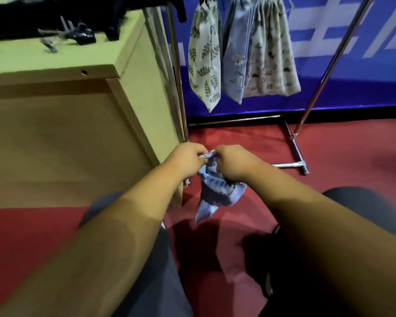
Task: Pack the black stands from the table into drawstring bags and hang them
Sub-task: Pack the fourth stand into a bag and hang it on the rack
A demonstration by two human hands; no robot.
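A small blue patterned drawstring bag point(217, 191) hangs bunched between my hands, low over the red floor. My left hand point(188, 157) pinches its top edge or cord from the left. My right hand point(232, 162) grips the gathered mouth from the right. What the bag holds is hidden. Black stands point(82, 34) lie on the wooden table point(55, 65) at the upper left, blurred. Three filled drawstring bags hang from the metal rack: a leaf-print one point(205, 58), a blue one point(236, 56) and a wider floral one point(272, 53).
The rack's chrome uprights point(177, 72) and floor bar point(293, 165) stand right of the table. A blue wall panel point(352, 65) is behind it. My legs in dark trousers point(146, 271) fill the bottom of the view.
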